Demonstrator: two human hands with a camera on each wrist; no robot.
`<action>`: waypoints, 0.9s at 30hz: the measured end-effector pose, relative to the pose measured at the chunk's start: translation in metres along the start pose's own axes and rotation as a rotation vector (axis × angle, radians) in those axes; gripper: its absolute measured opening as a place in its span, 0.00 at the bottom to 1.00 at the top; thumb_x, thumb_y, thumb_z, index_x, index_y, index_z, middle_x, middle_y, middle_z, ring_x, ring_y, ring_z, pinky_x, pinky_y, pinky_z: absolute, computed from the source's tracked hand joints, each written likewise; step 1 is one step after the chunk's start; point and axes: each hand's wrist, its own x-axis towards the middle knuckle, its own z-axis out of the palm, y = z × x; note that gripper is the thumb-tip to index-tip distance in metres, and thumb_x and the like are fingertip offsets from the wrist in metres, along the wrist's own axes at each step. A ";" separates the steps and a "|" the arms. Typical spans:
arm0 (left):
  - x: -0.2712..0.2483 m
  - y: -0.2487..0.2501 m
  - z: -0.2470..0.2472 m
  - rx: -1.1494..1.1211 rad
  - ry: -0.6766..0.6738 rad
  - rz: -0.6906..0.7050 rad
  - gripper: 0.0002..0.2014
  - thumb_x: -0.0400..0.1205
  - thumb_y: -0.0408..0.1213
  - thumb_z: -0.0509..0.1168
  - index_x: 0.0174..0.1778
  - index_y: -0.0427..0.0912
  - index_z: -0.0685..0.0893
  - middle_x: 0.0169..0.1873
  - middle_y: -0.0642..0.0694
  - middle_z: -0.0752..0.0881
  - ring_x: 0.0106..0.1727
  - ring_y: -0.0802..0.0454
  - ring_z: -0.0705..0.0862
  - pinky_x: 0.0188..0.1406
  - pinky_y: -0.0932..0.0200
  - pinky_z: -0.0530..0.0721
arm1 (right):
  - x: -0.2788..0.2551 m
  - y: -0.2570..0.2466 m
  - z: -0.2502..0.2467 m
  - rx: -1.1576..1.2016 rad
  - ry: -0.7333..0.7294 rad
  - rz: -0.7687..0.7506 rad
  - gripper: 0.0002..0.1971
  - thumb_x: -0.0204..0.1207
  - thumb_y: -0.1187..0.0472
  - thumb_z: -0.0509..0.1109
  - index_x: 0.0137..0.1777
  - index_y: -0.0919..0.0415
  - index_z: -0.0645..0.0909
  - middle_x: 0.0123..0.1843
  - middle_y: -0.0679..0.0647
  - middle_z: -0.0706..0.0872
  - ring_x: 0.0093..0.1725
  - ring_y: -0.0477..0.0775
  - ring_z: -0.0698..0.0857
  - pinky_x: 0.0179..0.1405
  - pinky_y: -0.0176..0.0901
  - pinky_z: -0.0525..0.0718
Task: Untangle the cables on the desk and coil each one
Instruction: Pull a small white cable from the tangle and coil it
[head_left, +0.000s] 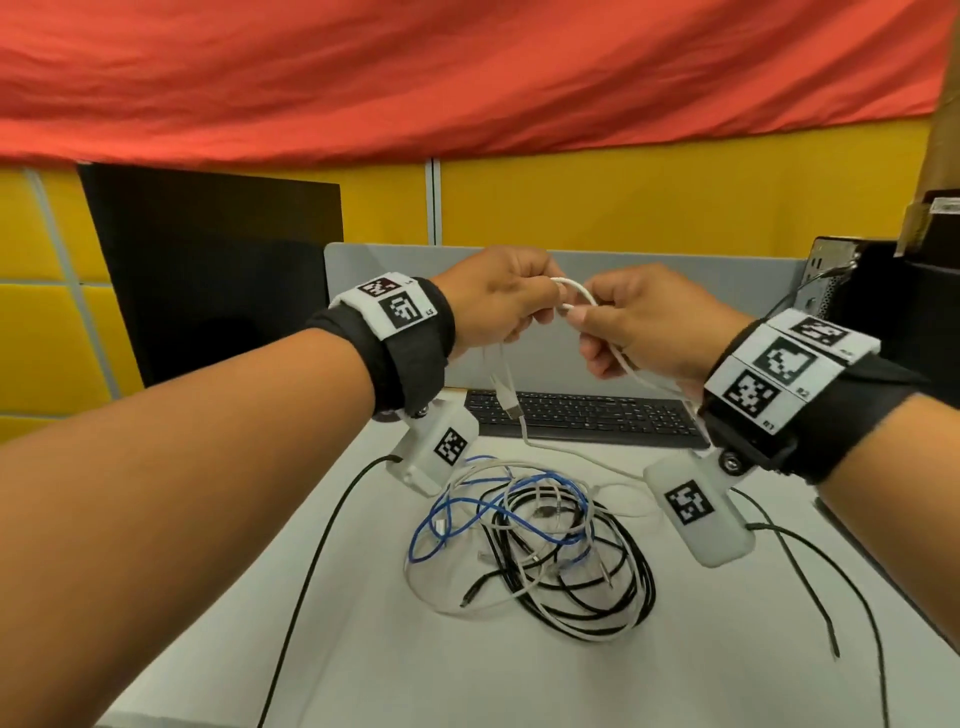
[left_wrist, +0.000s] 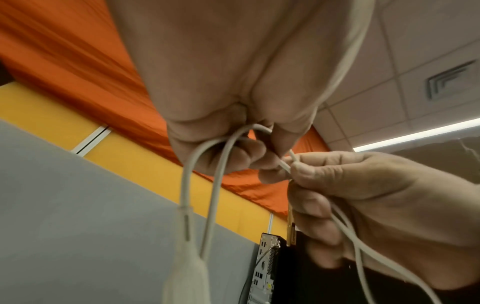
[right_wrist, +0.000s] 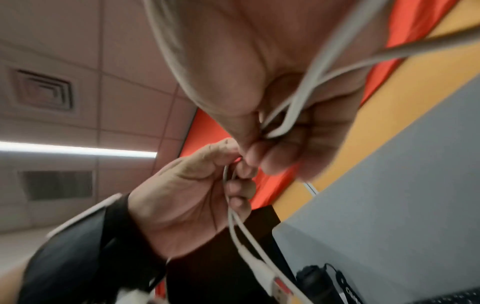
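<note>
Cable tangle (head_left: 524, 540): on the tabletop (head_left: 363, 649) at your 6 o'clock; blue, black and white leads knotted together.
Left hand (head_left: 493, 301): raised above the tangle; your fingers curl round a loop of white USB cable (head_left: 574, 291).
Right hand (head_left: 649, 327): at 3 o'clock of your left, pinching the same cable.
Keyboard (head_left: 582, 418): 12 o'clock, beyond the tangle.

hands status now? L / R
Left hand: closed, pinching a loop of the white cable.
Right hand: closed, pinching the same white cable, more of it running through the palm.
</note>
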 end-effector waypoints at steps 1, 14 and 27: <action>-0.002 0.000 -0.001 -0.065 -0.006 -0.023 0.05 0.88 0.36 0.63 0.48 0.41 0.82 0.30 0.50 0.79 0.29 0.56 0.73 0.30 0.62 0.73 | 0.002 0.001 -0.001 0.061 0.032 0.033 0.09 0.85 0.61 0.67 0.53 0.65 0.85 0.29 0.53 0.82 0.24 0.50 0.77 0.23 0.43 0.77; -0.035 -0.021 -0.015 -0.432 -0.139 -0.234 0.06 0.88 0.33 0.62 0.56 0.37 0.82 0.45 0.40 0.90 0.48 0.43 0.90 0.50 0.50 0.91 | -0.017 0.011 -0.033 0.600 -0.089 0.258 0.10 0.85 0.64 0.59 0.53 0.62 0.83 0.27 0.53 0.75 0.18 0.45 0.69 0.13 0.34 0.68; -0.058 0.010 0.010 -0.366 -0.222 -0.035 0.07 0.88 0.32 0.59 0.47 0.42 0.81 0.25 0.53 0.77 0.21 0.59 0.67 0.19 0.66 0.69 | -0.062 -0.018 -0.024 0.245 -0.335 0.133 0.28 0.69 0.40 0.74 0.59 0.62 0.85 0.48 0.58 0.92 0.45 0.56 0.91 0.51 0.51 0.86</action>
